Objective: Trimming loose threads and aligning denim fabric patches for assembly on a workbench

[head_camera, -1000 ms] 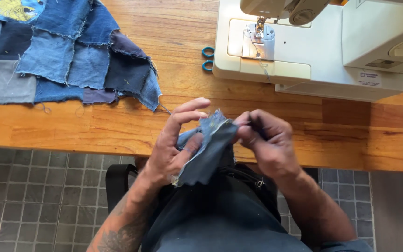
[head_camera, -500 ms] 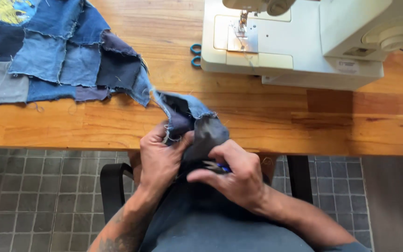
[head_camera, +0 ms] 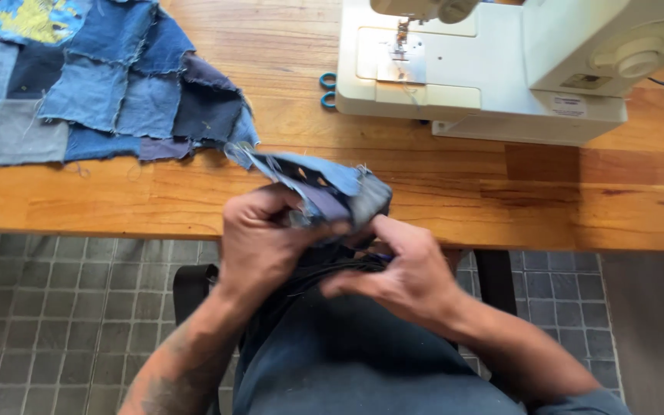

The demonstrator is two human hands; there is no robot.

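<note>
A small bundle of denim patches (head_camera: 324, 184), blue and grey with frayed edges, is held just over the near edge of the wooden table (head_camera: 439, 192). My left hand (head_camera: 263, 246) grips the bundle from below and the left. My right hand (head_camera: 401, 273) pinches the bundle's lower right corner, fingers curled in over my lap. Dark fabric (head_camera: 332, 346) covers my lap beneath both hands.
A large denim patchwork (head_camera: 94, 84) lies spread on the table's left part. A white sewing machine (head_camera: 501, 61) stands at the back right, with teal scissor handles (head_camera: 327, 89) poking out at its left side. Grey tiled floor (head_camera: 63, 307) lies below the table edge.
Both hands have shifted from my lap up toward the table edge. The denim bundle has been turned and flattened, its frayed end now pointing left.
</note>
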